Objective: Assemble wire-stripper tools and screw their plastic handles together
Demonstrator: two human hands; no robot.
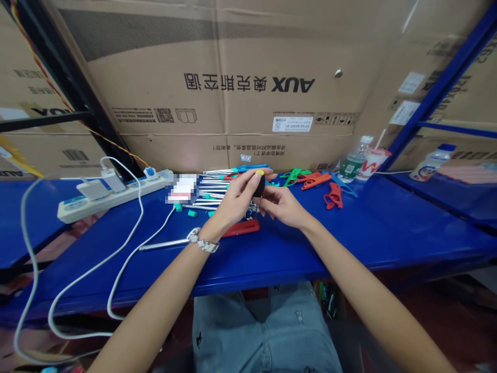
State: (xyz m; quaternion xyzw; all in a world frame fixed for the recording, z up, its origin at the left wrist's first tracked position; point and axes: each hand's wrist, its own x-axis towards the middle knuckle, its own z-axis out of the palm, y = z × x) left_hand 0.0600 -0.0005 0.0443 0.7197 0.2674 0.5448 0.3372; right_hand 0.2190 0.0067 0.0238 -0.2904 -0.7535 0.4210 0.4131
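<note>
My left hand [238, 194] is closed around a screwdriver [259, 186] with a black handle and a yellow end, held upright with its shaft downward. Close beside it, my right hand [285, 207] has its fingers bent together at the lower part of the screwdriver; what they pinch is hidden. Under my hands lies a red plastic handle piece [243, 227], partly covered by my left wrist. A silver metal tube [163, 244] rests left of it on the blue table [295, 254]. Small parts near the screwdriver's tip are too small to make out.
Several metal rods [212, 194] lie behind my left hand. Green plastic parts [295, 176], orange parts [316, 180] and red parts [334, 196] lie right, near a water bottle [351, 163] and cup [373, 163]. A power strip [116, 194] with white cables stands left; a cardboard box [248, 57] rises behind.
</note>
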